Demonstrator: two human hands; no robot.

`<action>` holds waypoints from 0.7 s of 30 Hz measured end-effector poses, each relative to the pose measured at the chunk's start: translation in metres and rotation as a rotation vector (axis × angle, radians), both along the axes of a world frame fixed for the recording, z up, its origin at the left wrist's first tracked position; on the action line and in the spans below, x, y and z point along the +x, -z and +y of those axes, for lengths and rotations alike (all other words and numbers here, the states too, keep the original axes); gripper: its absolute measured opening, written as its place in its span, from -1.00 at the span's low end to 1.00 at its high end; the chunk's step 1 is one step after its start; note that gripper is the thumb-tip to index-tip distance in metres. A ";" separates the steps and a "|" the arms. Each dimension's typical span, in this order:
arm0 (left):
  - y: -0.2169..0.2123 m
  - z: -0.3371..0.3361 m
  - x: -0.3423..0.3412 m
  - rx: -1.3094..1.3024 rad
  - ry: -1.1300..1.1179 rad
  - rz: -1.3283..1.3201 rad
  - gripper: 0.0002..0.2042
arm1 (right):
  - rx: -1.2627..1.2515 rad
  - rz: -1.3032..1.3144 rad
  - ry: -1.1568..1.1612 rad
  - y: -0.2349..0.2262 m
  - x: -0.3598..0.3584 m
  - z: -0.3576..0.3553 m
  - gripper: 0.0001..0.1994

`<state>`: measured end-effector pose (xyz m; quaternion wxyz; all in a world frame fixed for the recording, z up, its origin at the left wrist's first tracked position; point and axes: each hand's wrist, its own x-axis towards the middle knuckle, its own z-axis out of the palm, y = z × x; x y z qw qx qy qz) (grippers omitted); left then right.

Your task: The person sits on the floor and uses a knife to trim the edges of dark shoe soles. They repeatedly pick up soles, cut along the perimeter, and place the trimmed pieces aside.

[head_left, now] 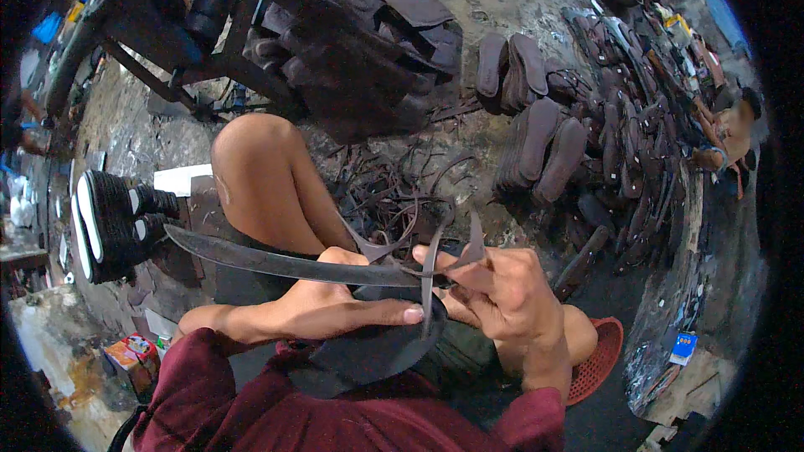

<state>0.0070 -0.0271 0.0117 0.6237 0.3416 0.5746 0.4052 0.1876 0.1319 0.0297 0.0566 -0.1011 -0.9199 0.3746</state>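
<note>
My left hand (347, 308) is closed on a dark sole (360, 362) held over my lap, its thumb pressed along the upper face near the right end. In my right hand (512, 295) is a knife with a long, curved dark blade (280, 264). The blade points left and lies across the far side of the sole, passing just beyond my left thumb. Its handle is mostly hidden by my right fingers. A thin grey trimmed strip (430, 272) curls up over the blade next to the right hand, close to the sole's edge.
Cut-off strips (402, 188) lie tangled beyond my hands. Stacked brown soles (528, 138) stand at right, beside rows of more soles (628, 134). A dark heap of sole pieces (352, 50) and a black metal stand (193, 59) are farther off. Black-and-white soles (92, 226) are stacked left. Another person (730, 134) sits far right.
</note>
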 end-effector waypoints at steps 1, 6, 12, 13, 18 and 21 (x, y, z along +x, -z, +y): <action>0.001 0.000 -0.002 0.057 0.037 -0.045 -0.68 | -0.062 -0.051 0.004 -0.004 -0.003 0.003 -0.50; 0.060 -0.001 -0.047 -0.047 0.243 -1.029 -0.42 | -0.524 0.061 0.207 0.018 0.019 0.002 -0.53; 0.049 0.026 -0.002 0.589 -0.312 -1.214 -0.37 | -0.567 0.409 0.852 0.058 0.015 -0.060 -0.57; 0.038 0.042 0.016 0.677 -0.427 -1.283 -0.37 | -0.532 0.386 0.860 0.064 0.014 -0.064 -0.58; 0.013 0.061 0.007 0.175 -0.957 -0.809 -0.61 | -0.843 0.449 0.796 0.058 0.001 -0.075 -0.57; 0.016 0.067 -0.003 0.136 -0.953 -0.847 -0.69 | -0.330 0.456 0.703 0.072 0.018 -0.069 -0.62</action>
